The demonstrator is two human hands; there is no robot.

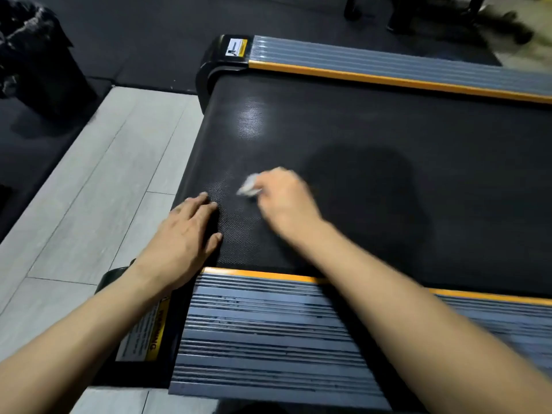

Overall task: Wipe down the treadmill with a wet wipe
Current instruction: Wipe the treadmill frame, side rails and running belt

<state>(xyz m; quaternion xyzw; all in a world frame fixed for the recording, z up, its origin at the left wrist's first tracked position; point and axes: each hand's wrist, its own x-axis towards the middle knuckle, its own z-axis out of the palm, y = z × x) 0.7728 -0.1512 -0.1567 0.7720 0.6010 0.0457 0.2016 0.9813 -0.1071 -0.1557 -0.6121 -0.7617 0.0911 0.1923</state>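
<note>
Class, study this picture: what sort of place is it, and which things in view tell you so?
Probably a gym. A treadmill belt with ribbed, orange-edged side rails sits on dark rubber matting, and more equipment stands at the far edge.

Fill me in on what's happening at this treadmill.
A person is leaning over the rear end of a treadmill, wiping its black belt. The right hand pinches a small crumpled white wet wipe and holds it against the belt near its end. The left hand rests flat on the belt's near corner, fingers straight, as if bracing. The grey ribbed side rail with its orange edge lies under the forearms. The image is blurred around the wipe, so the hand looks mid-stroke.
</note>
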